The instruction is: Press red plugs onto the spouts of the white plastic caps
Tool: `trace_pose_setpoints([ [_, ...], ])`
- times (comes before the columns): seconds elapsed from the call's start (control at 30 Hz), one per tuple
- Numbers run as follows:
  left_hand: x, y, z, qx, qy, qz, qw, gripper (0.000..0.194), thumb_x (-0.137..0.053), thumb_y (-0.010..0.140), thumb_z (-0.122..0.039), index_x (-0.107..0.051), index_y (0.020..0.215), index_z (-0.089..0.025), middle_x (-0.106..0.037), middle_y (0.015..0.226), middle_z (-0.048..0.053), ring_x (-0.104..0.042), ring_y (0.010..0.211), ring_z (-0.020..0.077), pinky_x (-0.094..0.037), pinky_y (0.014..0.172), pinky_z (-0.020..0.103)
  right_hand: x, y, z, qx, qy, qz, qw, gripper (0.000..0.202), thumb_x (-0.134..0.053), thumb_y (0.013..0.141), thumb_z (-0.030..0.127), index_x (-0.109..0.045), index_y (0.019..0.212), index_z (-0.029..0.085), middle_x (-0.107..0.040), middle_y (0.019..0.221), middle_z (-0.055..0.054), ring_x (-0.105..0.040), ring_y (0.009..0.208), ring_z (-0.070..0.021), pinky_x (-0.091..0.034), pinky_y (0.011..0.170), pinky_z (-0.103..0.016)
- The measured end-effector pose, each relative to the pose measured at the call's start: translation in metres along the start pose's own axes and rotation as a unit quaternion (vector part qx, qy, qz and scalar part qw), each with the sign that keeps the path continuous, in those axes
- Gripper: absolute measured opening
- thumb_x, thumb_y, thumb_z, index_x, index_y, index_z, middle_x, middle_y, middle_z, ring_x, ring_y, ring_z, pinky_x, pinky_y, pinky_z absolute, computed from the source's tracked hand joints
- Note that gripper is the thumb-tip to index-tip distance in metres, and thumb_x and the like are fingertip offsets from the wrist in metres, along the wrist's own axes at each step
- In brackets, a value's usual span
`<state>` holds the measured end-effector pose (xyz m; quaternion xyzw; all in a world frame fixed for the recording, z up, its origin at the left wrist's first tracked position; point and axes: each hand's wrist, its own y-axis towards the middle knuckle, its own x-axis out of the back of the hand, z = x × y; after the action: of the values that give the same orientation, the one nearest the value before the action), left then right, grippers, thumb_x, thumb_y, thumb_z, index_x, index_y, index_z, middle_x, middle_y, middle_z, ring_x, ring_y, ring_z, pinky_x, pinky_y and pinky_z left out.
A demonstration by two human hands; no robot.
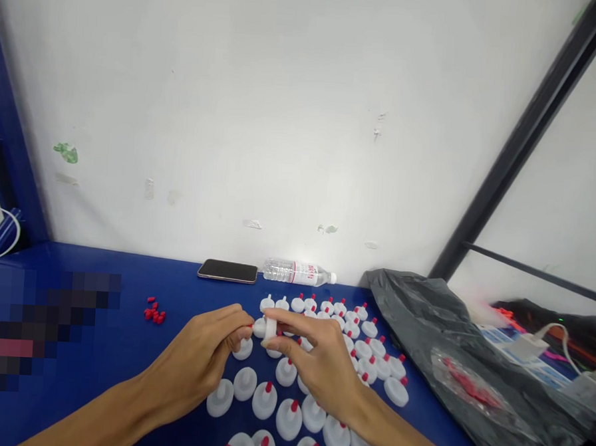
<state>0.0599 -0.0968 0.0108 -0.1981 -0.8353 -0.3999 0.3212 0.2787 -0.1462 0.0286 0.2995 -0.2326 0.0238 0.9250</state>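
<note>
My right hand (325, 357) pinches the wide base of a white plastic nozzle cap (271, 329) between thumb and fingers, its spout turned left. At that spout, my left hand (204, 351) grips a small red tip cap (250, 326), mostly covered by the fingertips. Whether the red piece is fully seated on the spout I cannot tell. Below and around both hands stand many more white nozzle caps (288, 419). Most wear red tips; a few, such as a bare nozzle cap (244, 383) near my left wrist, show none.
Loose red tip caps (154, 314) lie left on the blue table (140, 274). A phone (227, 271) and a clear bottle (298, 272) lie by the wall. At right, a dark plastic bag (422, 329) carries a clear pouch of red pieces (472, 385).
</note>
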Motion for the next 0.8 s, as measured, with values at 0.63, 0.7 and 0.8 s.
trace_pose_setpoints([
  [0.63,0.003,-0.001,-0.016,0.015,-0.035,0.0,0.999,0.038,-0.034,0.108,-0.027,-0.055,0.077,-0.02,-0.056,0.07,-0.002,-0.049,0.063,0.0129,-0.038,0.063,0.027,-0.001,-0.01,-0.019,0.317,-0.156,0.01,0.935,0.071,-0.043,0.097,-0.01,-0.042,0.16,0.023,-0.066,0.145,-0.012,-0.061,0.137,-0.0205,-0.065,0.103,-0.036],
  [0.7,0.004,0.0,-0.016,0.01,-0.037,-0.001,0.999,0.037,-0.035,0.107,-0.027,-0.054,0.077,-0.02,-0.056,0.068,-0.002,-0.05,0.062,0.0128,-0.039,0.062,0.026,0.0,-0.009,-0.016,0.338,-0.184,0.004,0.923,0.07,-0.044,0.099,-0.008,-0.037,0.162,0.022,-0.068,0.142,-0.013,-0.06,0.138,-0.0202,-0.061,0.109,-0.038],
  [0.8,0.006,0.002,-0.012,-0.011,-0.026,0.02,0.999,0.035,-0.035,0.107,-0.026,-0.053,0.077,-0.02,-0.057,0.068,-0.002,-0.049,0.061,0.0122,-0.039,0.06,0.025,0.002,-0.007,-0.012,0.364,-0.226,0.009,0.903,0.065,-0.047,0.101,-0.004,-0.036,0.162,0.017,-0.07,0.137,-0.016,-0.061,0.137,-0.0212,-0.056,0.115,-0.041],
])
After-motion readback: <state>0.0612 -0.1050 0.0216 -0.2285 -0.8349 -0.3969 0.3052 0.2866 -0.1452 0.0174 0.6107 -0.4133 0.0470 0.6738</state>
